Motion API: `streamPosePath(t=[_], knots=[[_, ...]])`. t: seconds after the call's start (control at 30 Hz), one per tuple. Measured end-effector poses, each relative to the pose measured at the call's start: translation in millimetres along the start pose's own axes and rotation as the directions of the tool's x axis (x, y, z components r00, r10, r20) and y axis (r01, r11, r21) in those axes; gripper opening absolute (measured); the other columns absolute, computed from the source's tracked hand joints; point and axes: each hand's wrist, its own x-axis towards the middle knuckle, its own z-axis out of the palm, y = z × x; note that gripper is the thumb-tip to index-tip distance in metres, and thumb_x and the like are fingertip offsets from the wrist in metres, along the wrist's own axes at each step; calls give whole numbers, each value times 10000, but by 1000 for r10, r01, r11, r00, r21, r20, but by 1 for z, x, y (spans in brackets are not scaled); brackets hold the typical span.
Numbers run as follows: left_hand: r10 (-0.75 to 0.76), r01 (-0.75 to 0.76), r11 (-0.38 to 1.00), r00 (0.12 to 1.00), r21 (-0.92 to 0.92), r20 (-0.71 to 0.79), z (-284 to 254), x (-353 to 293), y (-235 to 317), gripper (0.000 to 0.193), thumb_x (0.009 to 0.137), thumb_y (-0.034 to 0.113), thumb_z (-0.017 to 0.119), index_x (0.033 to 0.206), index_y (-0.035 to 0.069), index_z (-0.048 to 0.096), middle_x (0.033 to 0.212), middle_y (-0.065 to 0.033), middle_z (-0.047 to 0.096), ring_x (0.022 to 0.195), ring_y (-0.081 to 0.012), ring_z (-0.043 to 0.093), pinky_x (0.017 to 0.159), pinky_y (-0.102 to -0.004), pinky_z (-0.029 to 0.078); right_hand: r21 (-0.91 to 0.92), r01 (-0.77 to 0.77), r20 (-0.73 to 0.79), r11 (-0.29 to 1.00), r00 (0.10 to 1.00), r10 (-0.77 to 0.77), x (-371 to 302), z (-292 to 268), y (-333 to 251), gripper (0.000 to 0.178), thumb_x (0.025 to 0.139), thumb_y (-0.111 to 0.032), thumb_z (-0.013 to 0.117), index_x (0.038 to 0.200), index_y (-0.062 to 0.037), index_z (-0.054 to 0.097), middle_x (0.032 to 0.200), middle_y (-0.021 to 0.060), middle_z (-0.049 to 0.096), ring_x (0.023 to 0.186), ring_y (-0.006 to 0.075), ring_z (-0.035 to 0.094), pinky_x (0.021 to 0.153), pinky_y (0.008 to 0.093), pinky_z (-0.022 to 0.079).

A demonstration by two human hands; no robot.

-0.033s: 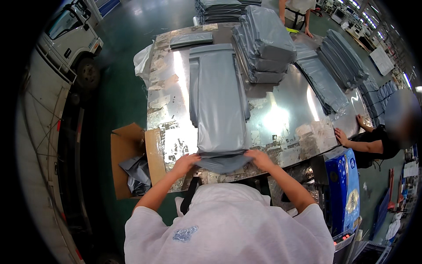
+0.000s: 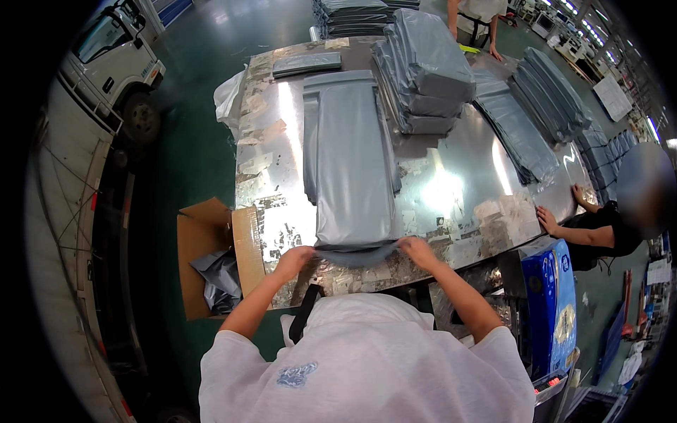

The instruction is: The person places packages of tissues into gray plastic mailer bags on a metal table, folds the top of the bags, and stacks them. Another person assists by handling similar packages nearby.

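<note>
We have the grey film [image 2: 352, 169] lying lengthwise in the middle of the frame, over more grey layers, its near end sagging in a blurred flap just below centre. At the flap's left corner, our left hand [image 2: 293, 262] pinches the edge between curled fingers; at the right corner, our right hand [image 2: 419, 253] pinches it likewise. Under it all we have the metal table [image 2: 462, 222], scuffed and taped. Top centre, we see a tall grey stack [image 2: 434, 67]; to its left, a small grey pack [image 2: 307, 64]. Left of centre, we find an open box [image 2: 248, 247] with crumpled plastic [image 2: 222, 285] inside. On the right, a co-worker [image 2: 592, 236] rests both hands on the table, above a blue pack [image 2: 549, 303] at lower right. Upper left, we see a truck [image 2: 113, 60].
</note>
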Motion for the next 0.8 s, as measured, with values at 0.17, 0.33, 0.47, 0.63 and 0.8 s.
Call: streamPosePath(t=[0.17,0.33,0.47,0.63,0.8], knots=[[-409,136,521,906,-843,-107,48,64,-57,407,883,314,440,822,-56,599,756,-10,591,700,-111,507,657,-246,400,653,-292,-139,699,861,490,70,65,56,435,835,-339,519,592,20,543,523,56,496,535,153,427,557,312,366],[-538,42,546,783,-837,-312,81,120,-59,370,882,351,431,1073,49,529,962,-79,561,865,-152,499,764,-278,395,665,-450,-165,596,689,706,113,80,39,417,798,-356,551,1042,-18,536,1047,123,555,881,194,523,757,325,407],[-379,230,-69,894,-971,238,16,129,18,598,811,403,520,1281,97,314,1192,-94,432,1066,-215,430,880,-339,369,955,-291,273,-48,811,517,125,45,27,590,766,-308,589,1230,-44,336,1188,120,443,1027,225,472,882,344,375],[-203,69,170,979,-983,34,-42,121,76,650,777,244,544,1319,88,222,1196,-101,422,1079,-211,425,865,-333,385,908,-411,367,87,877,310,135,-67,-52,761,708,-250,632,1307,-30,219,1212,136,418,1062,243,459,915,339,356],[-43,-292,382,942,-877,-333,-64,139,151,713,731,228,568,1322,41,216,1243,-107,389,1129,-215,391,926,-306,322,930,-85,-7,356,969,248,136,-160,-83,736,688,-227,621,1296,-14,265,1199,132,431,1060,233,454,903,329,357]])
